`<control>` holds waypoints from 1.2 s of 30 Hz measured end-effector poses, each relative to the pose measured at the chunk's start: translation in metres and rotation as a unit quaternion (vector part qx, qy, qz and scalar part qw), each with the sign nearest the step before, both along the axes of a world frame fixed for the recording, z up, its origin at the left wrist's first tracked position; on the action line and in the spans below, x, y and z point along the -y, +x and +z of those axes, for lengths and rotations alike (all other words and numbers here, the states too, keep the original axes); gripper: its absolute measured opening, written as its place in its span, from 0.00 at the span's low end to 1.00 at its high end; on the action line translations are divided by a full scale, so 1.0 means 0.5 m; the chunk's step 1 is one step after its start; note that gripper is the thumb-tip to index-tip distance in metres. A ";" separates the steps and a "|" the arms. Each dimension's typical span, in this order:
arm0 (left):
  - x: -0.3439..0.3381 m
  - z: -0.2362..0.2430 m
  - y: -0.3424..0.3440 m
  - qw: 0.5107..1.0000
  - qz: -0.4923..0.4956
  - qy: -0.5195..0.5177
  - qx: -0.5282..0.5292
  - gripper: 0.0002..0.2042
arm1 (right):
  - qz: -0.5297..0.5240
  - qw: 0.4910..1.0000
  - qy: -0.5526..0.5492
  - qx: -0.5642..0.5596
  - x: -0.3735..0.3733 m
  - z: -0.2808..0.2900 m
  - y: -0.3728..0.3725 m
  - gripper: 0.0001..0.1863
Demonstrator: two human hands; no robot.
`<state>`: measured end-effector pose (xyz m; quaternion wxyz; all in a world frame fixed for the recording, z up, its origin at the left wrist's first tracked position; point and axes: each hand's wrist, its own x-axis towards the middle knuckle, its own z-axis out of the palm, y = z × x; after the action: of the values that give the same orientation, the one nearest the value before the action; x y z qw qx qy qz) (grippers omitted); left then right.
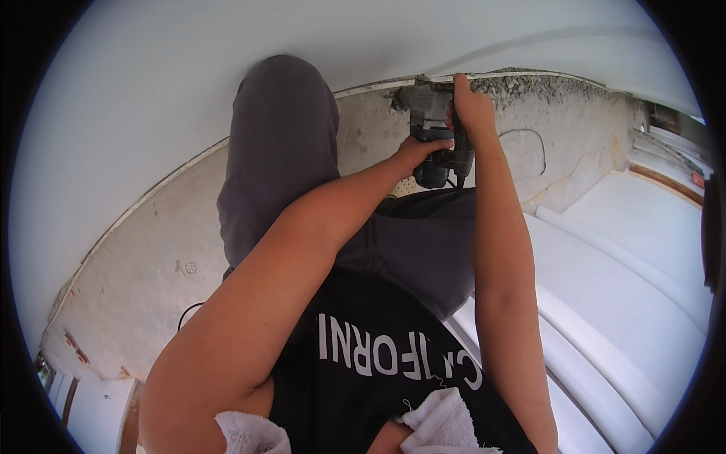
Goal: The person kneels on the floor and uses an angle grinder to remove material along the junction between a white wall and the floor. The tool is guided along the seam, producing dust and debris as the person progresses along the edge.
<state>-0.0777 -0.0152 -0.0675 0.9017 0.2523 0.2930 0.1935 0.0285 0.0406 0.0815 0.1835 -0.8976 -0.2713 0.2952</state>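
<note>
A dark power tool with a grey housing and black parts lies against the foot of the white wall, beside a strip of grey crumbled debris. My left hand grips the lower body of the tool, thumb stretched across it. My right hand is wrapped round its long handle on the right, near the wall edge. The tool's working tip is too indistinct to make out.
My grey-trousered knee rests against the wall at left. The worn pale floor runs along the wall, with a thin dark loop on it. White stepped surfaces fill the right, with long objects beyond.
</note>
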 end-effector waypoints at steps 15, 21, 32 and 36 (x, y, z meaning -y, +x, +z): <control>-0.031 -0.099 0.014 0.990 0.068 -0.126 -0.004 0.21 | 0.145 0.982 -0.069 0.096 -0.110 -0.077 -0.049 0.43; -0.029 -0.005 0.023 0.996 0.056 -0.067 0.003 0.23 | -0.022 0.999 0.021 -0.025 -0.069 0.004 -0.011 0.37; -0.044 0.043 0.027 0.997 -0.016 0.007 -0.070 0.23 | -0.134 0.972 0.100 -0.167 -0.006 0.048 0.059 0.31; -0.086 0.039 0.042 0.991 -0.087 0.005 -0.098 0.23 | -0.166 0.960 0.102 -0.201 -0.019 0.018 0.116 0.31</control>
<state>-0.0567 0.0281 -0.0482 0.8808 0.2993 0.3558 0.0897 0.0866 0.0501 0.0904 0.3715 -0.8287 -0.1047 0.4053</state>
